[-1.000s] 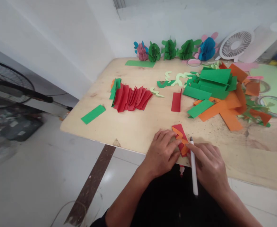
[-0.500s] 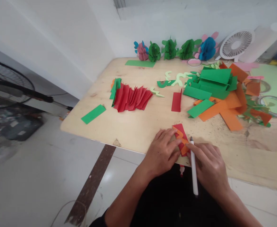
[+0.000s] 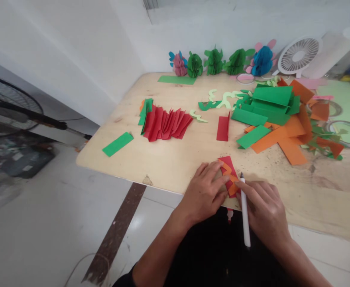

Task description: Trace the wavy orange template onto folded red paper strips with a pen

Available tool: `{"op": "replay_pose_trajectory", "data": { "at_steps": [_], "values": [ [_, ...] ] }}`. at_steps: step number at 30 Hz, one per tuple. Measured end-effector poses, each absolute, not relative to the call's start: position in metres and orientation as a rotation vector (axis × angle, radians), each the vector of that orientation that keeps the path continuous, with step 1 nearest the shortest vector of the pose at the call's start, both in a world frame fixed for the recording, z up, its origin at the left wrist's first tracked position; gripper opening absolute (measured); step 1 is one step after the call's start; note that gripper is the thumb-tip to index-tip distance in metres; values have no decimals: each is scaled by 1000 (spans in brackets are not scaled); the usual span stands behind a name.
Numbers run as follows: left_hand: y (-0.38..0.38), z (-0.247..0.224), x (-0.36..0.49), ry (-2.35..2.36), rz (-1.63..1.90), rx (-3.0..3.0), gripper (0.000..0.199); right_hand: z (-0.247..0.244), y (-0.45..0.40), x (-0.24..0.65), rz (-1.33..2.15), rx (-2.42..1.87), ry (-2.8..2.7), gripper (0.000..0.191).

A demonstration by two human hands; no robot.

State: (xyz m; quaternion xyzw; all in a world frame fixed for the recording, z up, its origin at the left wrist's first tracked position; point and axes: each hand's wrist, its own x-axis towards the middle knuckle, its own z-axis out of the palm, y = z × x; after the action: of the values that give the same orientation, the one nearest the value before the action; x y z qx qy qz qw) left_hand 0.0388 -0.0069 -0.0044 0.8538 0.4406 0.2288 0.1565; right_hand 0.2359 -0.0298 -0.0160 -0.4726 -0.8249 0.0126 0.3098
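Note:
A red paper piece (image 3: 228, 160) lies at the table's front edge with an orange wavy paper cutout (image 3: 233, 186) on top of it. My left hand (image 3: 206, 191) rests on the left side of both papers, its fingers apart and pressing them down. On the right, my right hand (image 3: 263, 207) holds a white pen (image 3: 245, 223) between its fingers, the dark tip pointing away from me. Its index fingertip touches the orange cutout's right side. The lower fingers of this hand are partly hidden.
Folded red papers (image 3: 166, 123) stand at the left of the table (image 3: 163, 165). Green papers (image 3: 270, 103) and orange papers (image 3: 293, 149) are piled on the right. Paper figures (image 3: 215, 62) and a small white fan (image 3: 299, 56) line the back. A green strip (image 3: 118, 144) lies near the left edge.

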Motion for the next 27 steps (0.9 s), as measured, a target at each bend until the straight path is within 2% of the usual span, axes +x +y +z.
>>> {"op": "replay_pose_trajectory", "data": {
  "at_steps": [8, 27],
  "values": [
    [-9, -7, 39, 1287, 789, 2422, 26, -16, -30, 236, 21, -1245, -2193, 27],
    [-9, -7, 40, 1320, 732, 2426, 29, -14, -30, 235, 11, -1232, -2194, 25]
  ]
}}
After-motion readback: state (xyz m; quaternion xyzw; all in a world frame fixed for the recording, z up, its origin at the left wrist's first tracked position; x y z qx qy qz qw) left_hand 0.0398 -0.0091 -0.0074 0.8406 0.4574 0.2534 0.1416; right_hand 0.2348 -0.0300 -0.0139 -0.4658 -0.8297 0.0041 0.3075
